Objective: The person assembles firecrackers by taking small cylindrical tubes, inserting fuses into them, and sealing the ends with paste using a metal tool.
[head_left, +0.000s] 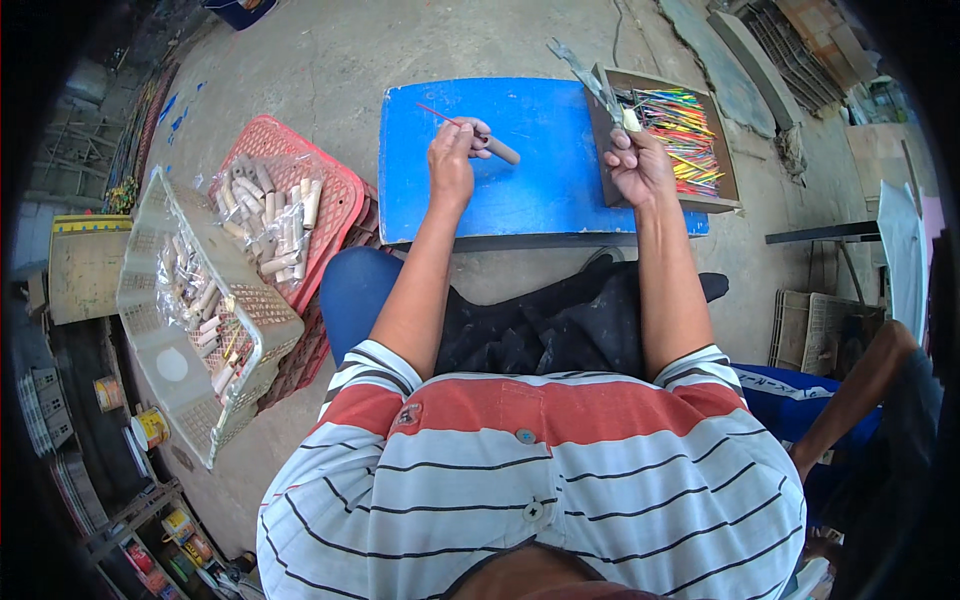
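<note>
My left hand (458,155) is closed over the blue board, with a tan cylinder (500,150) jutting out of its right side. A thin red stick (437,113) is pinched in the same hand and points up and left. My right hand (640,165) is closed at the near left corner of a wooden box (728,160). From its fingers a long grey metal tool (595,85), with a pale yellowish part near my fingertips, reaches up and left over the box's side. The tool's kind is hard to make out. Many coloured thin sticks (680,135) lie in the box.
The blue board (550,125) is in front of my knees. To the left, a red basket (345,190) and a tilted pale plastic crate (180,400) hold bagged tan cylinders (275,210). Another person's arm (850,400) is close on my right.
</note>
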Motion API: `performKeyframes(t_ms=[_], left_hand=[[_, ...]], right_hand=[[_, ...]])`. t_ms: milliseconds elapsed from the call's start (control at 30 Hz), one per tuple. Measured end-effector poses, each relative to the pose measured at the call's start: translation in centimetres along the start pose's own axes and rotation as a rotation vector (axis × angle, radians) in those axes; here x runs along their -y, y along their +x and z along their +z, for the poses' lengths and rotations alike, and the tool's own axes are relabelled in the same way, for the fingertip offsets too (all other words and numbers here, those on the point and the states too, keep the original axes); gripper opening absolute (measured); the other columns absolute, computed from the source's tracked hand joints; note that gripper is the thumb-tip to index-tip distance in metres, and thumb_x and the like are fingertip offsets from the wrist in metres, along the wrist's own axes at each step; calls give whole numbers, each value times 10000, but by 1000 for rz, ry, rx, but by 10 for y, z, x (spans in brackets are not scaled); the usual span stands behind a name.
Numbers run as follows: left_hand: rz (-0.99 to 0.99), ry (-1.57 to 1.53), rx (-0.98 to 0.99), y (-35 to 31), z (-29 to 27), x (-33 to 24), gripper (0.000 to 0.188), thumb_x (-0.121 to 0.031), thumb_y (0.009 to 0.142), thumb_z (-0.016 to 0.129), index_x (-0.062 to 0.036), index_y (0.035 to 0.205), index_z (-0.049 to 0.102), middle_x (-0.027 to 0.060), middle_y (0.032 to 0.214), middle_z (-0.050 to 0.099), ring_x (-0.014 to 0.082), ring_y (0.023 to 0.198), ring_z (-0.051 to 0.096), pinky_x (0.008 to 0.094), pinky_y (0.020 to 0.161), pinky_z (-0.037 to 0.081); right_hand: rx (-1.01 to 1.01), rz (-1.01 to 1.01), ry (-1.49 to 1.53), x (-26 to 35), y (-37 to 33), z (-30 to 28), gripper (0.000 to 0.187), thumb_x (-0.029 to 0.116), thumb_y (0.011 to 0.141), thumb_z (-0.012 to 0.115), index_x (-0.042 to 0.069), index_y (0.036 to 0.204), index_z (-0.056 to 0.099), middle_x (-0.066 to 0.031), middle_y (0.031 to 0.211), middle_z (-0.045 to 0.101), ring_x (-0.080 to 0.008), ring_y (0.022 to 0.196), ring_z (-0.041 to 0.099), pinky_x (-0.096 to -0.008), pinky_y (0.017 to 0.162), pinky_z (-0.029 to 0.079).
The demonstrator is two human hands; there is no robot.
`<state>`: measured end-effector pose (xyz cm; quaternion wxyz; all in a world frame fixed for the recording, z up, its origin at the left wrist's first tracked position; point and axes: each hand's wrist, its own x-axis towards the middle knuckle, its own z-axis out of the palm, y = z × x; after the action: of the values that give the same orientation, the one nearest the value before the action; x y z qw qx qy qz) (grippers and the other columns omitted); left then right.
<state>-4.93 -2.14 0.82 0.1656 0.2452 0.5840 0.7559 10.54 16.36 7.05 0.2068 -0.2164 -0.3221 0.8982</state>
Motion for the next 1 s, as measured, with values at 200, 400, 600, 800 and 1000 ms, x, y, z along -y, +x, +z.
performKeyframes(t_ms=[200,400,600,800,1000], left_hand=[[55,-189,-18,-1,7,-22,258,-143,902,387,15,812,571,81,735,542,119,642,519,248,590,477],[185,-126,-76,-3,-4,-31,248,-138,893,402,19,784,560,85,737,548,130,656,539,262,577,481],[522,337,-153,-9,-8,-97,238,-96,849,418,43,702,544,137,770,536,217,673,572,319,571,471],[698,772,-258,-35,-104,-187,165,-99,846,414,8,837,539,149,775,566,285,736,570,370,631,459],[669,1766,-304,-87,-257,-244,155,-126,853,419,-25,885,532,169,790,571,354,768,550,423,653,452]], right_hand=[[17,3,8,-1,2,0,109,132,906,359,65,866,436,-29,632,466,-72,409,326,-265,514,346],[26,14,-23,-14,4,21,55,111,878,401,66,869,431,0,626,440,-57,425,334,-249,505,352],[226,91,92,2,17,-11,182,100,858,417,12,1018,422,-7,669,432,-65,469,349,-244,501,334],[231,118,12,4,23,-18,44,61,878,374,25,879,400,-29,694,437,-86,488,372,-268,575,357],[244,124,-6,-2,27,-6,58,61,887,357,31,867,403,-38,699,441,-90,493,383,-272,574,363]])
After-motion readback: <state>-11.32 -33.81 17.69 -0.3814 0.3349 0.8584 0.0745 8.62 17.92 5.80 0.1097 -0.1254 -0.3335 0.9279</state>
